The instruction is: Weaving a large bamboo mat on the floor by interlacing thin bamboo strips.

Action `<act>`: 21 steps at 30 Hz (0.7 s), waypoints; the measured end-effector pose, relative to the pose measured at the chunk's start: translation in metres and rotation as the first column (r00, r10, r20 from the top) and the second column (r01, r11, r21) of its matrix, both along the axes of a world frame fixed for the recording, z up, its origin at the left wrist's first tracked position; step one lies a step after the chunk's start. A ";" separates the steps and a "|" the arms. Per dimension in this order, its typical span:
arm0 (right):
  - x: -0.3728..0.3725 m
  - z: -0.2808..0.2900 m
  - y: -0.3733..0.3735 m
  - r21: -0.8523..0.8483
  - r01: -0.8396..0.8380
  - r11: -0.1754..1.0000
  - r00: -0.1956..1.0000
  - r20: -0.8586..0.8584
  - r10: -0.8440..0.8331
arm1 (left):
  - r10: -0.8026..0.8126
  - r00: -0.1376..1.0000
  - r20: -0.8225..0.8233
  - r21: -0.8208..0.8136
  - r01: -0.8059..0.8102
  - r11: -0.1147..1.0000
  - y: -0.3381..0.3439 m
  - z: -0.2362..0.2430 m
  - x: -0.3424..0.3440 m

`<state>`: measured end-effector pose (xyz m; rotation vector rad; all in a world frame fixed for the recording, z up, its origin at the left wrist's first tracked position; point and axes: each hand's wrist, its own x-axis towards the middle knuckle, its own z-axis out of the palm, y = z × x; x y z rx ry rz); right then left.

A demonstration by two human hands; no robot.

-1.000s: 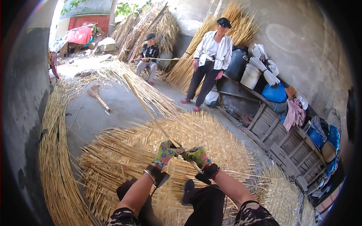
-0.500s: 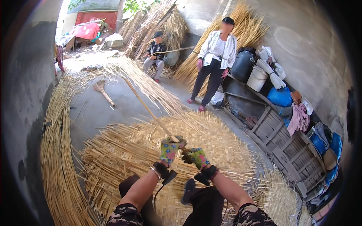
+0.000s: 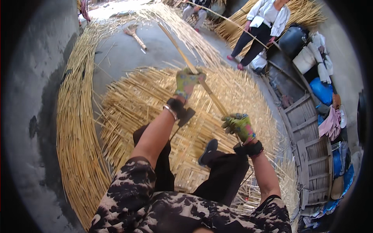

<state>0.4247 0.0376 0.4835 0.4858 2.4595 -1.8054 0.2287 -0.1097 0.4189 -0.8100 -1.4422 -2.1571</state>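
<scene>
My left hand (image 3: 188, 82), in a flowered glove, is closed round a long straw-coloured reed stalk (image 3: 213, 96). Lower down on the same stalk, my right hand (image 3: 240, 127), gloved alike, has its fingers wrapped round it. The stalk slants from the upper left to the lower right across my front, and its far end rises past my left hand. Beneath both hands spreads a large woven reed mat (image 3: 248, 93), with loose stalk ends sticking out along its left edge. One of my shoes (image 3: 210, 149) rests on the mat.
Along the left wall lies a long bundle of reeds (image 3: 77, 136). A small broom (image 3: 135, 35) is on the floor beyond the mat. A person in a white shirt (image 3: 268, 15) stands at the far right; another sits behind. A wooden frame (image 3: 311, 136) and blue bags (image 3: 321, 91) line the right side.
My hands have moved apart along the stalk, the right one going down and right, the left one farther forward. My view has tilted downward.
</scene>
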 end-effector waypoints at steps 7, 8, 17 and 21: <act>0.017 -0.010 0.007 -0.057 -0.032 0.998 0.999 0.034 0.034 | -0.278 0.850 0.448 0.338 0.127 0.933 -0.036 0.013 -0.017; 0.018 -0.015 0.010 -0.082 -0.042 0.996 0.999 0.000 0.042 | -0.294 0.842 0.453 0.323 0.153 0.934 -0.032 0.006 -0.014; -0.019 -0.037 0.062 -0.070 -0.160 0.985 0.971 -0.190 0.145 | -0.683 0.595 0.424 0.005 0.752 0.659 0.039 0.019 0.075; -0.011 -0.041 0.086 -0.365 -0.015 0.931 0.973 -0.219 -0.070 | -0.444 0.839 0.315 -0.277 0.529 0.802 0.064 0.059 0.072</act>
